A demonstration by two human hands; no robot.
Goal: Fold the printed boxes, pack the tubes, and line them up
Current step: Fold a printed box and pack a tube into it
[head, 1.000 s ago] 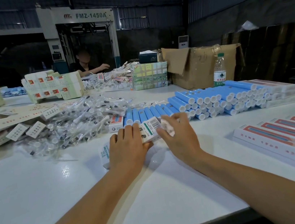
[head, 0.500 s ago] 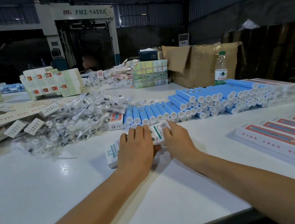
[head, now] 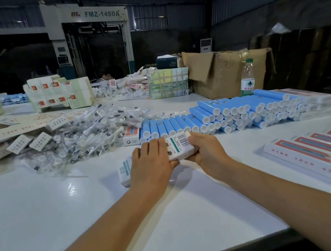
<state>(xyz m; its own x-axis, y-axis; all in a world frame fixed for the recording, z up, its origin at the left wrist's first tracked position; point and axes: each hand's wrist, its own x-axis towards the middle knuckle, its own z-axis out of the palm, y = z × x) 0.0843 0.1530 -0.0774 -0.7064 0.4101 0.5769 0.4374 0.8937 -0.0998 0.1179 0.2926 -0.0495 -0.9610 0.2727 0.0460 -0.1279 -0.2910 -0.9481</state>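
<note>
Middle of printed box (head: pixel 179 147) hidden under left hand (head: pixel 152 165); right hand (head: pixel 208 153) fingertips concealed behind it. Row of flat packs (head: pixel 321 154) cropped at right edge.

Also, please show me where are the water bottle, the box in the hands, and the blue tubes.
water bottle (head: pixel 247 84), head view, on its label.
box (head: pixel 179 145), head view, barcode face.
blue tubes (head: pixel 243 108), head view, stack middle.

Glossy white table (head: pixel 45 216), printed card box (head: pixel 179 146), brown corrugated carton (head: pixel 227 74)
</note>
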